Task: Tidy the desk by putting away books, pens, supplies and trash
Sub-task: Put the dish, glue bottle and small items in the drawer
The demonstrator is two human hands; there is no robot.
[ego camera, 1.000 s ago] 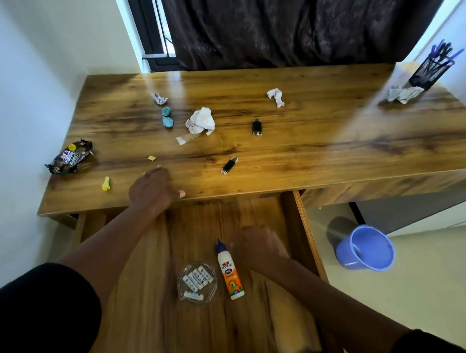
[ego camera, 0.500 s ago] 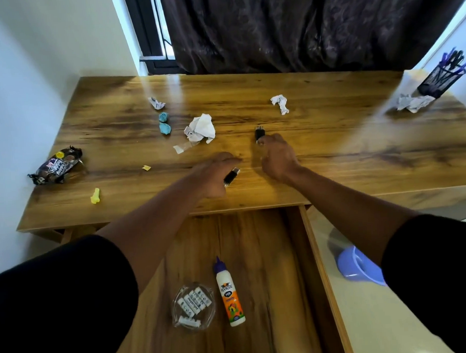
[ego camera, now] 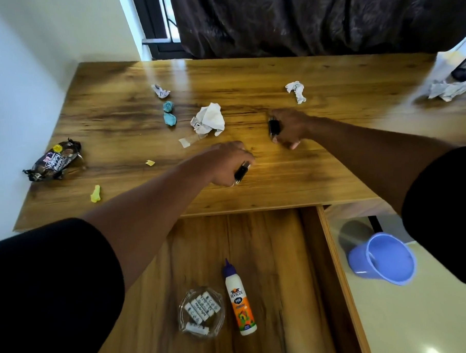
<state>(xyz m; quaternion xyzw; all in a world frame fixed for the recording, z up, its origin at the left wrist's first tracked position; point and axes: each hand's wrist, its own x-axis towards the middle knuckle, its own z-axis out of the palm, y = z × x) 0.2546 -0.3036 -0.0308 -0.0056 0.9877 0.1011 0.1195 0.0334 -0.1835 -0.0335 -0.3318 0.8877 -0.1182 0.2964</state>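
My left hand grips a small black object with a silver tip just above the wooden desk near its front edge. Farther back, my right hand curls round a second small black object. Crumpled white paper lies left of the right hand, with more white scraps behind. Two teal lumps, a dark snack wrapper, a yellow bit and a yellow-green piece lie on the left side.
The drawer under the desk is pulled out; it holds a glue bottle and a clear dish of small white tubes. A blue bin stands on the floor at right. More crumpled paper lies at the desk's far right.
Both hands left the drawer and reached onto the desk. The left one closed on the nearer black object and lifted it slightly; the right one closed on the farther one.
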